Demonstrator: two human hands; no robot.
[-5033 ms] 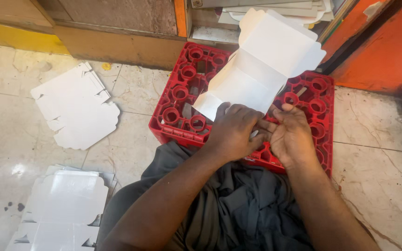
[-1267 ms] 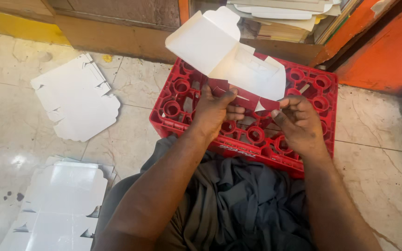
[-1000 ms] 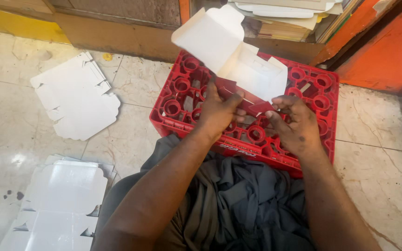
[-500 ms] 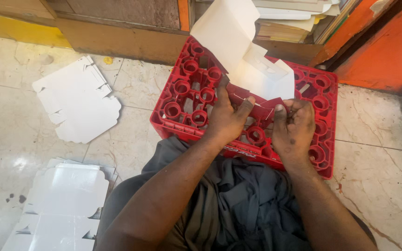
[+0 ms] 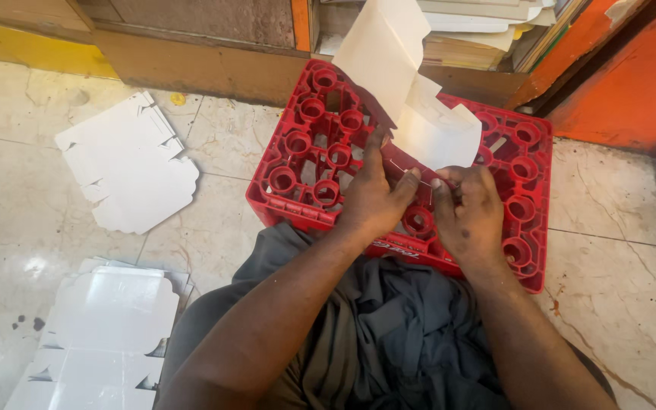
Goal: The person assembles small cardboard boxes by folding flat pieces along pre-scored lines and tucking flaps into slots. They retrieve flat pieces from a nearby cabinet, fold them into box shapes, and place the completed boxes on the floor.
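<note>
Nearest the camera, dark grey cloth [image 5: 389,342] covers the person's lap, and both forearms reach forward over it. The left hand [image 5: 373,201] and the right hand [image 5: 471,216] sit side by side, nearly touching, over the near edge of a red plastic crate [image 5: 309,144] with round bottle cells. Both hands pinch the lower edge of a white cardboard box blank [image 5: 411,99], part-folded: the left hand's thumb [image 5: 406,184] and fingers close on one flap, and the right hand's fingers curl tightly over the adjoining flap. The blank rises from the hands and tilts away, covering the middle cells of the crate and part of what lies beyond.

To the left of the hands, a flat white die-cut blank [image 5: 130,163] lies on the marble floor [image 5: 624,258]. Near the left elbow lies a stack of similar flat blanks [image 5: 100,334], cut off by the lower frame edge.

Beyond the crate runs a brown wooden base [image 5: 191,64], with a pile of flat white sheets [image 5: 480,30] partly hidden behind the raised blank. Far right of the hands stands an orange panel [image 5: 632,76]. The fingertips under the flaps are hidden, so the exact fold being gripped cannot be made out.
</note>
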